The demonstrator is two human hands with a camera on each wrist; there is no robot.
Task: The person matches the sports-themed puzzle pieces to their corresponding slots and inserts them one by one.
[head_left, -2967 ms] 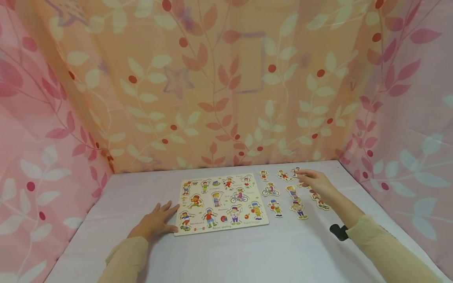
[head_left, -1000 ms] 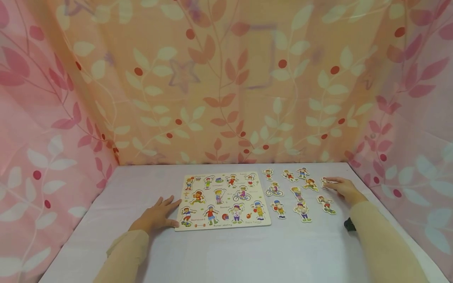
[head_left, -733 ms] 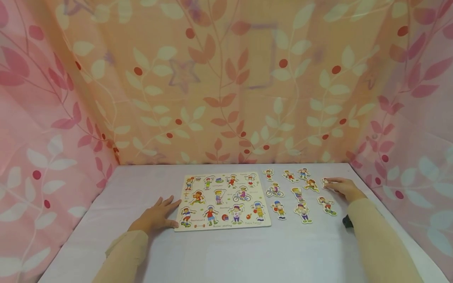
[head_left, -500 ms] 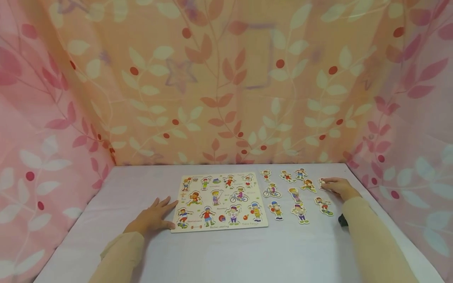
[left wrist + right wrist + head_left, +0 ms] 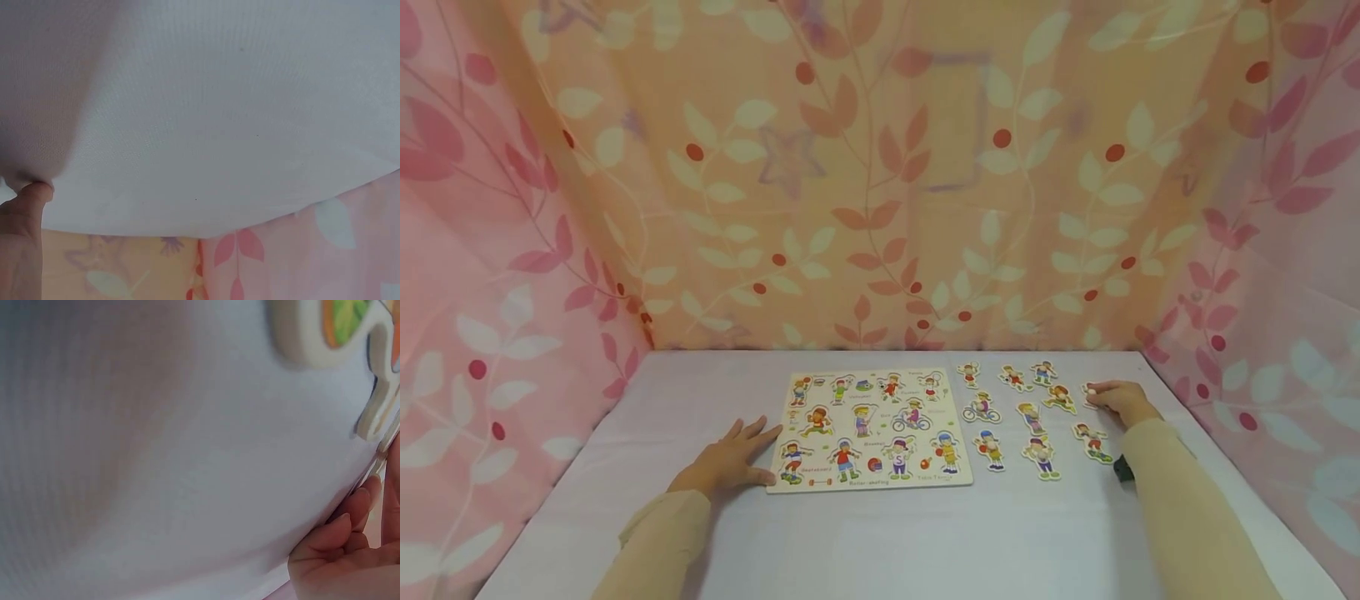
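Note:
My left hand point(image 5: 726, 458) lies at the left edge of a puzzle board point(image 5: 868, 484), fingers spread, thumb and fingertips right at its side. In the left wrist view the left fingers point(image 5: 28, 209) show against the white cloth. At the far right of the loose pieces, my right hand point(image 5: 1123, 402) pinches a small figure-shaped puzzle piece point(image 5: 1088, 388), mostly covered by the fingers. From the right wrist, the curled right fingers point(image 5: 331, 537) appear beside the piece's thin pale edge. Another puzzle piece point(image 5: 312, 353), thick-edged with green and orange print, lies nearer that camera.
Several loose sports-figure pieces lie right of the board, among them a cyclist point(image 5: 981, 407), a baseball player point(image 5: 1040, 457) and a skateboarder point(image 5: 1092, 442). A black object point(image 5: 1123, 468) shows beside the right sleeve. Floral curtains point(image 5: 880, 208) enclose the white table point(image 5: 880, 542) at back and sides.
Over three seconds my right hand has shifted rightward from the rear pieces to the far-right piece, uncovering the runner piece. Since then it has barely moved. My left hand stays by the board.

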